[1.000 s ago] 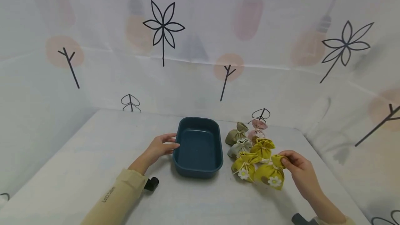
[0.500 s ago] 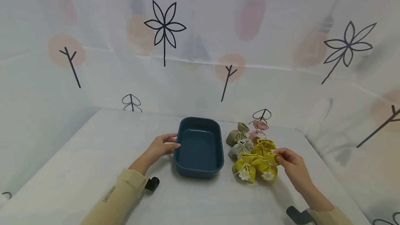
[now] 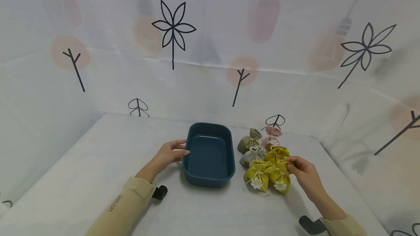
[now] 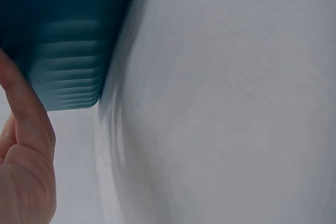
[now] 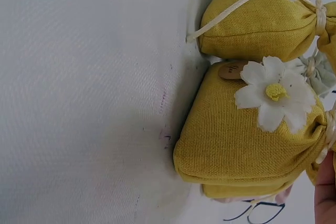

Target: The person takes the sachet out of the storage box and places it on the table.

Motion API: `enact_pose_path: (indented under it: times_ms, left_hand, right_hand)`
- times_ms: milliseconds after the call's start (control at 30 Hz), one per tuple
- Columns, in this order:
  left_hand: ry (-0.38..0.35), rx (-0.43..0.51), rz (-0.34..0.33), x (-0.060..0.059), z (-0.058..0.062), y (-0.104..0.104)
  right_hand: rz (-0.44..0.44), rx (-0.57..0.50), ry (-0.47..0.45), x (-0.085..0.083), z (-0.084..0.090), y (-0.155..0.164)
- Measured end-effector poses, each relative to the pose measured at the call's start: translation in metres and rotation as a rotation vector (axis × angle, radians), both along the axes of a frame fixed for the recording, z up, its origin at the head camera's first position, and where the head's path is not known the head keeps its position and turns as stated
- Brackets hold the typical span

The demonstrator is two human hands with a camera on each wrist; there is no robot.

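Yellow pouch [image 3: 280, 180] neck seems pinched, right hand [image 3: 303, 174] fingers mostly cropped

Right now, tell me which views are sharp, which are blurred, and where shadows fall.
Head view: evenly lit and sharp, soft shadow under the blue tray. Left wrist view: tray wall smeared into ripples beside the left hand. Right wrist view: crisp weave on the yellow pouch, dim shadow on the cloth beside it.
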State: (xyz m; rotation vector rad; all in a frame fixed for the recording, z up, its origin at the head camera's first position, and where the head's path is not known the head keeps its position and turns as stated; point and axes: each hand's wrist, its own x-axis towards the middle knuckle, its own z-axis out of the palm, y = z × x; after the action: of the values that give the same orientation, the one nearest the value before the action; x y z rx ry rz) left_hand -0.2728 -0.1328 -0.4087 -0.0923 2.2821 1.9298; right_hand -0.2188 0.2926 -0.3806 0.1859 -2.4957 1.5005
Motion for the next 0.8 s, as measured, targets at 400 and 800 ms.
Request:
enact_pose_path:
  times_ms: [400,800]
  left_hand:
    - [-0.008,-0.017,-0.007,-0.001,0.0,-0.003]
    - [0.015,-0.065,-0.002,0.01,0.0,-0.008]
  right_hand:
    - [-0.001,0.036,-0.015,0.0,0.002,0.001]
    - [-0.084,-0.07,0.066,-0.052,-0.075,0.051]
